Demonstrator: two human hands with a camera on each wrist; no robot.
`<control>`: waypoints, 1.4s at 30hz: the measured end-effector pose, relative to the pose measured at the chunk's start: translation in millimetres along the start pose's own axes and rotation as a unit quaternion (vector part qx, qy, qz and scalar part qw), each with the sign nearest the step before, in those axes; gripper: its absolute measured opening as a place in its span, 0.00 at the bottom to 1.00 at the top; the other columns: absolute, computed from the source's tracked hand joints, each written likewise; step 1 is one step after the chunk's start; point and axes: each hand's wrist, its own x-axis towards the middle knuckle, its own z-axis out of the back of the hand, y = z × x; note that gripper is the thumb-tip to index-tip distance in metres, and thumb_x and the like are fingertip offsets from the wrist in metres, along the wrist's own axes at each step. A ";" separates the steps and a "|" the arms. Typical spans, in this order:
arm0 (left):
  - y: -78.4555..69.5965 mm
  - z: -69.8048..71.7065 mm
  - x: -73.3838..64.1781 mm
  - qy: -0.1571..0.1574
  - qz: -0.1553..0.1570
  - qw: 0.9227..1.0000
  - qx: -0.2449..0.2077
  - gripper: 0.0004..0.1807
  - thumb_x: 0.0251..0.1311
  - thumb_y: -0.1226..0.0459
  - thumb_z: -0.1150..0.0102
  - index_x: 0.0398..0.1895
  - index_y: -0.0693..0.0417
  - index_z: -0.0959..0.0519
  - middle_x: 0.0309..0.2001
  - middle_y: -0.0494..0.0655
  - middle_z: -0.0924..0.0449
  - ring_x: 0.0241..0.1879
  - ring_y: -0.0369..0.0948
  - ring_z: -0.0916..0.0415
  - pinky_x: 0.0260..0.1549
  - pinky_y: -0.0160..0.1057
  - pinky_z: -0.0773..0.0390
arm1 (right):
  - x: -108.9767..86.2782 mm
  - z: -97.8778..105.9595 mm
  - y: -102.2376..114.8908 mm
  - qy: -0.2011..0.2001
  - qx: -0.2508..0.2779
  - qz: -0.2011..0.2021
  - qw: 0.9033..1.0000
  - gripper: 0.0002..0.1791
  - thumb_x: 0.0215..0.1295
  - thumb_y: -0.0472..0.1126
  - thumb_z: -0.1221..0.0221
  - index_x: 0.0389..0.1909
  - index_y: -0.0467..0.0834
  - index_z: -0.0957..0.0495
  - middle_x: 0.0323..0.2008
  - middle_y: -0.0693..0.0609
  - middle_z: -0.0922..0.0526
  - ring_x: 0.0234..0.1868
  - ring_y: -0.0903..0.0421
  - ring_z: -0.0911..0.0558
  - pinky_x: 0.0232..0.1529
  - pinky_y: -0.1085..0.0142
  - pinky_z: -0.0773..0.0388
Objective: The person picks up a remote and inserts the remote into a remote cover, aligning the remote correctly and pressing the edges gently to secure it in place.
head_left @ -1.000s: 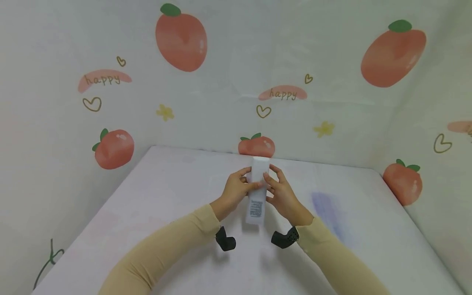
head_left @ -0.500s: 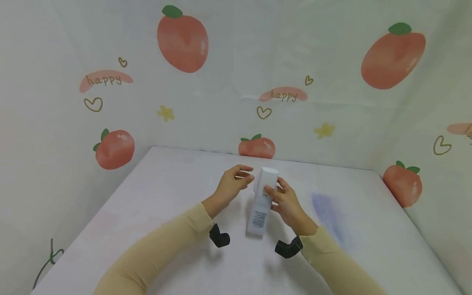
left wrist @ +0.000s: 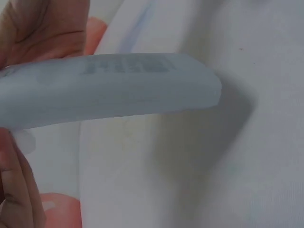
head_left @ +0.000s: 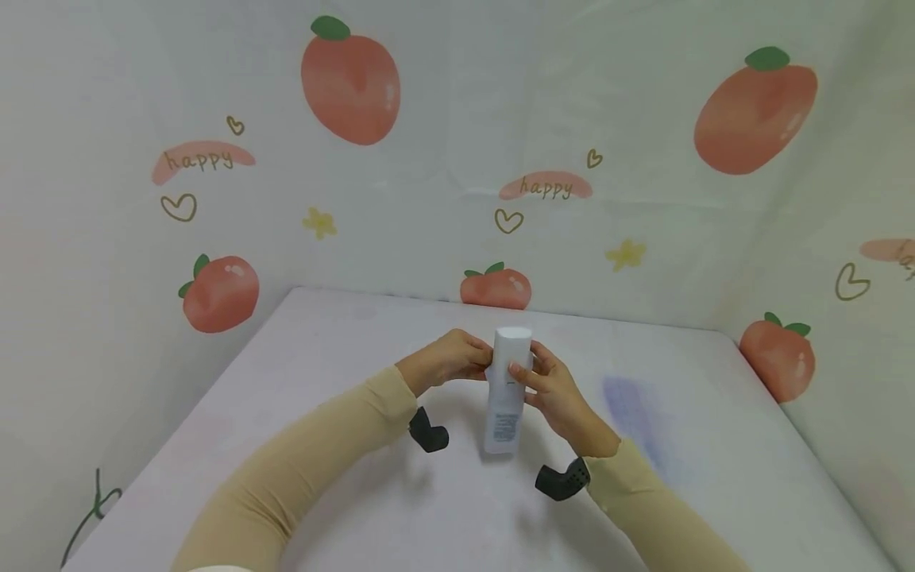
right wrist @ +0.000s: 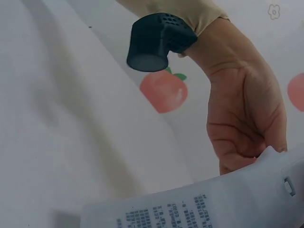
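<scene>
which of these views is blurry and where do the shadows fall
Head view: sharp and evenly lit, with soft shadows on the white tabletop under the sleeves. Left wrist view: the pale translucent plastic bottle is close and out of focus, its print smeared, casting a grey shadow below right. Right wrist view: the bottle's print is legible; left hand is sharp.
</scene>
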 end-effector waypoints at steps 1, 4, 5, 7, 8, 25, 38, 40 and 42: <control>-0.9 0.8 -0.6 0.005 0.006 1.000 0.000 0.13 0.62 0.73 0.44 0.47 0.73 0.21 0.33 0.48 0.22 0.29 0.38 0.24 0.38 0.36 0.17 | 0.1 0.1 -0.3 0.003 -0.002 0.001 1.000 0.35 0.70 0.38 0.44 0.74 0.42 0.48 0.67 0.37 0.38 0.61 0.47 0.31 0.65 0.40 0.37; -3.5 3.8 -2.3 0.020 0.019 1.000 0.006 0.13 0.62 0.74 0.43 0.48 0.74 0.21 0.34 0.50 0.21 0.29 0.38 0.23 0.37 0.35 0.17 | 0.5 -0.7 -1.1 0.003 0.000 0.001 1.000 0.34 0.70 0.38 0.44 0.73 0.42 0.47 0.67 0.38 0.38 0.60 0.48 0.30 0.65 0.40 0.36; -4.3 4.7 -2.9 0.024 0.023 0.999 0.009 0.13 0.62 0.74 0.44 0.48 0.74 0.21 0.34 0.50 0.21 0.29 0.39 0.23 0.36 0.34 0.17 | 0.7 -1.0 -1.5 0.003 0.001 0.000 1.000 0.34 0.70 0.37 0.44 0.73 0.42 0.47 0.67 0.38 0.37 0.60 0.48 0.29 0.65 0.40 0.36; -4.7 6.6 -3.8 0.031 0.032 0.999 0.009 0.14 0.62 0.74 0.43 0.49 0.74 0.22 0.35 0.51 0.20 0.30 0.39 0.23 0.35 0.33 0.18 | 0.4 -2.2 -1.4 0.008 0.000 -0.001 1.000 0.33 0.71 0.37 0.45 0.73 0.42 0.47 0.67 0.38 0.37 0.59 0.49 0.29 0.65 0.40 0.35; -4.7 7.6 -4.0 0.034 0.037 0.999 0.008 0.14 0.62 0.74 0.43 0.49 0.74 0.22 0.35 0.51 0.21 0.30 0.39 0.23 0.35 0.32 0.18 | 0.3 -2.9 -1.4 0.009 0.001 -0.002 1.000 0.33 0.71 0.37 0.45 0.73 0.42 0.46 0.67 0.38 0.37 0.59 0.49 0.29 0.64 0.41 0.35; 3.7 -13.5 -8.0 -0.096 -0.114 0.988 0.033 0.12 0.69 0.66 0.47 0.45 0.68 0.21 0.33 0.49 0.23 0.31 0.36 0.27 0.40 0.34 0.19 | 4.7 0.1 -5.0 -0.022 0.019 0.010 1.000 0.31 0.73 0.36 0.48 0.73 0.42 0.47 0.67 0.39 0.36 0.58 0.50 0.27 0.61 0.45 0.29; -7.7 2.7 -10.8 -0.030 -0.090 0.942 0.322 0.05 0.60 0.65 0.37 0.33 0.58 0.15 0.33 0.50 0.15 0.26 0.39 0.25 0.29 0.34 0.23 | 2.7 0.6 -0.7 -0.023 -0.019 0.005 1.000 0.31 0.70 0.36 0.45 0.72 0.41 0.44 0.65 0.39 0.34 0.59 0.47 0.29 0.62 0.41 0.32; -5.9 2.1 -10.0 -0.050 -0.109 0.941 0.316 0.06 0.61 0.63 0.38 0.33 0.57 0.16 0.33 0.51 0.16 0.27 0.39 0.25 0.27 0.33 0.24 | 2.4 1.3 -1.2 -0.023 -0.023 0.003 0.999 0.31 0.70 0.36 0.45 0.71 0.42 0.44 0.65 0.39 0.34 0.60 0.46 0.29 0.62 0.41 0.32; -2.9 -0.1 -8.6 -0.073 -0.126 0.952 0.269 0.07 0.63 0.62 0.39 0.35 0.58 0.17 0.33 0.52 0.17 0.29 0.41 0.24 0.28 0.33 0.24 | 1.4 2.1 -1.9 -0.022 -0.027 0.000 0.999 0.32 0.71 0.37 0.45 0.72 0.42 0.45 0.65 0.38 0.34 0.59 0.47 0.28 0.61 0.41 0.31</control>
